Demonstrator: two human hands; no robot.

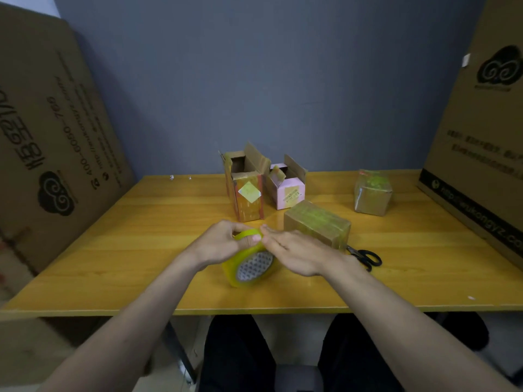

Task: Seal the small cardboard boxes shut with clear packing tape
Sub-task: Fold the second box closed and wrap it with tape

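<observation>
A yellowish roll of clear packing tape [245,267] stands on edge at the table's near middle. My left hand [223,243] grips its top left rim. My right hand [294,251] rests on its upper right, fingertips touching the tape at the top. Behind the roll, a tall brown box [247,193] stands with its top flaps open. Next to it a small pink box [287,186] is also open. A brown box [318,222] wrapped in tape lies closed just right of my hands. Another taped, closed box [372,193] sits farther right.
Black-handled scissors [365,257] lie on the wooden table [141,236] right of my right wrist. Large printed cardboard sheets lean at the left [53,137] and right [481,137] sides of the table. A grey wall stands behind. My legs show under the near edge.
</observation>
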